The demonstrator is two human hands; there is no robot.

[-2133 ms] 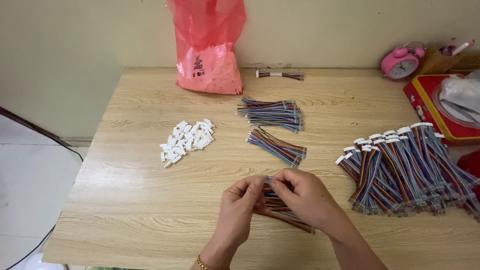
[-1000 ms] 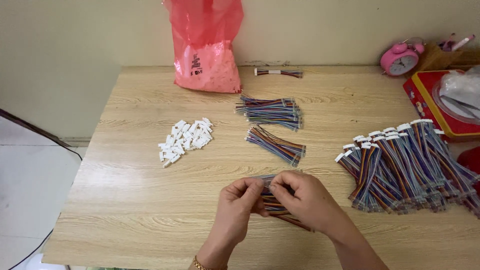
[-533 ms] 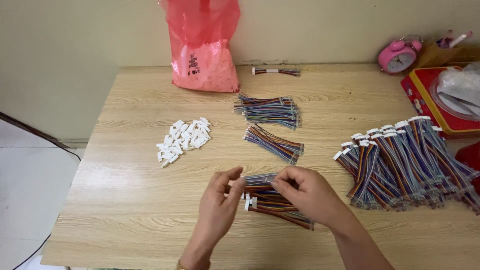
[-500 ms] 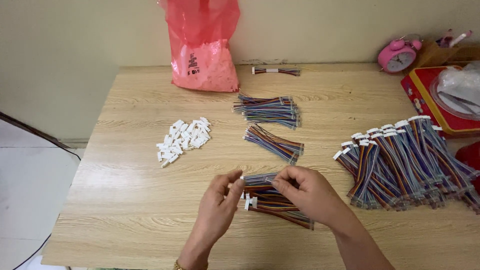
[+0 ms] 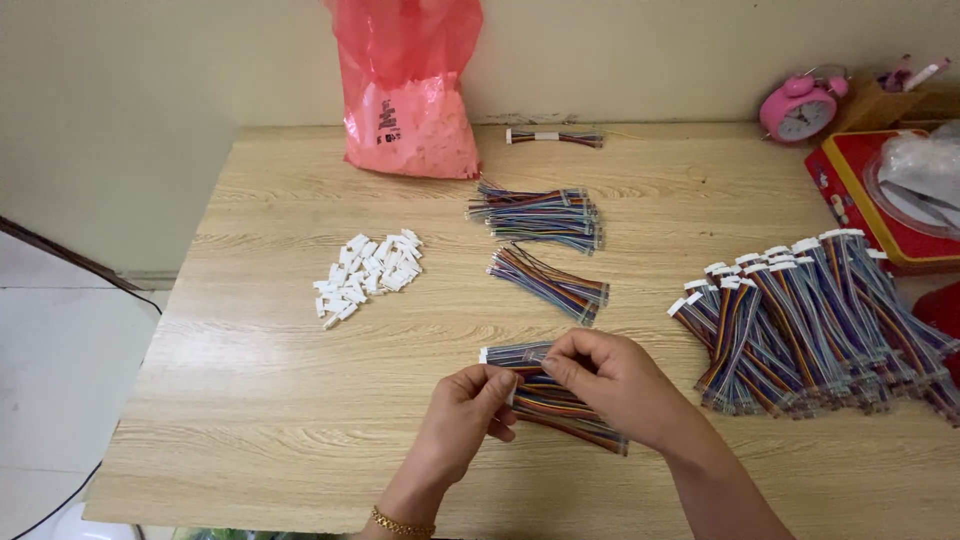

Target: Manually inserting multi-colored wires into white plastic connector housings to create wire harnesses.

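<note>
Both your left hand (image 5: 468,398) and right hand (image 5: 610,375) pinch the ribbon-wire bundle (image 5: 560,402); connector looks half-seated, so a skewed push may bend pins.

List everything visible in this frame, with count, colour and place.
wooden table: one, light wood, fills the view
plastic bag: one, red, far edge against the wall
white connectors: small pile, left of centre
loose wire bundles: two, multicoloured, centre
finished cables: large pile, multicoloured with white plugs, right
short cable: one, far edge
alarm clock: one, pink, far right corner
red tray: one, right edge
held wire bundle: multicoloured, near edge
left hand, right hand: both gripping it
</note>
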